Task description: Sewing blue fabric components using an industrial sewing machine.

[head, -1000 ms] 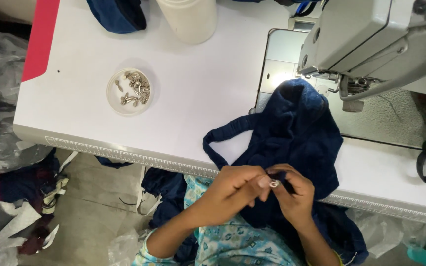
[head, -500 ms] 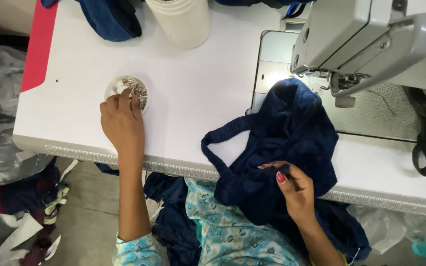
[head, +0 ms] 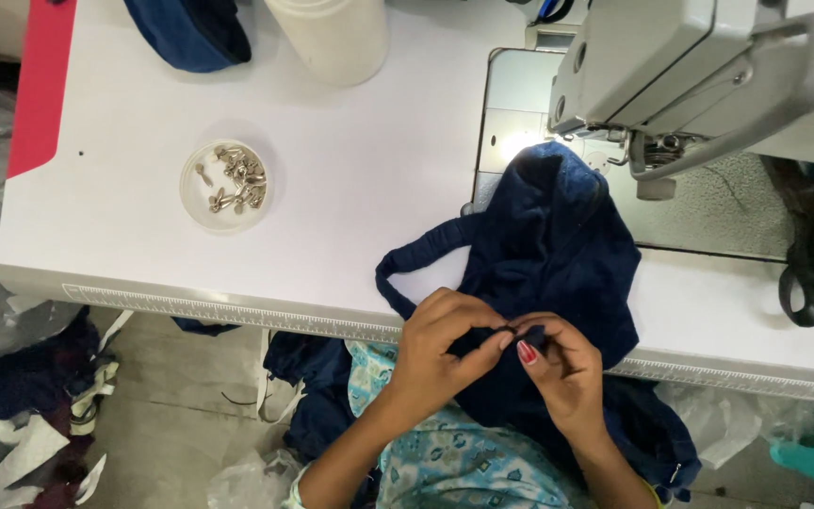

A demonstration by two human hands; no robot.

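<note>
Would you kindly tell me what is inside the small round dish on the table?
The round dish holds a loose heap of small silvery metal pieces; their exact kind is too small to tell, and any lying beneath the heap are hidden.

The crumpled fabric garment (head: pixel 558 254) at the picture's centre is dark navy blue. It lies on a flat white table top (head: pixel 350 198) with a red strip (head: pixel 41 85) at ten o'clock. A round shallow dish (head: pixel 227 186), translucent white, holds small silver metal pieces (head: pixel 236 179). At one o'clock the sewing machine (head: pixel 699 66) is pale grey. The right hand (head: pixel 562 372) has a red-painted thumbnail. At six o'clock, the lap's cloth (head: pixel 445 462) shows a light blue floral print.
</note>
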